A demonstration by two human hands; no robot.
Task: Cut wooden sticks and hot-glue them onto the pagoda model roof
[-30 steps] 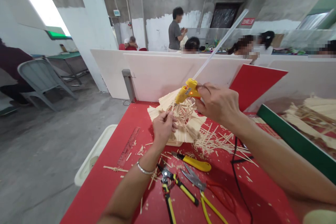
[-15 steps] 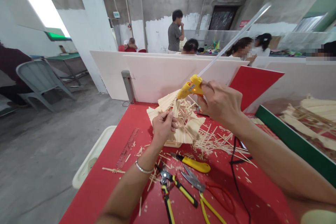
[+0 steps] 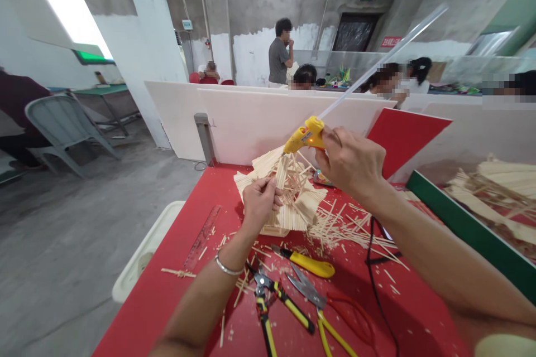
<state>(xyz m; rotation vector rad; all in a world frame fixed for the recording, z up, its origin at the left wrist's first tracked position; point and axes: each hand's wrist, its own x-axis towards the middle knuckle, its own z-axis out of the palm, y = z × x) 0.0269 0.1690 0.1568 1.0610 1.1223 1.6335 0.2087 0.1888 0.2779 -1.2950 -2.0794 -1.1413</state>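
Observation:
My right hand (image 3: pixel 354 159) is closed round a yellow hot glue gun (image 3: pixel 305 135), whose orange light is lit. A long clear glue stick (image 3: pixel 379 64) juts up from its back end. The nozzle points down at the upper end of a small strip of thin wooden sticks (image 3: pixel 282 170). That strip is pinched in the fingers of my left hand (image 3: pixel 262 199), above a model of pale wooden sticks (image 3: pixel 305 209) with slatted, roof-like panels. Whether the nozzle touches the strip, I cannot tell.
Loose sticks (image 3: pixel 347 228) lie right of the model. Nearer are a yellow-handled knife (image 3: pixel 312 264), black-and-yellow pliers (image 3: pixel 262 284), red-and-yellow cutters (image 3: pixel 314 293) and a clear ruler (image 3: pixel 203 237). A black cord (image 3: pixel 372 284) crosses the red table. White panels (image 3: pixel 268 117) stand behind; people sit beyond.
The glue gun has shifted very slightly, and its glue stick leans a little farther right. My left hand still pinches the strip in about the same place.

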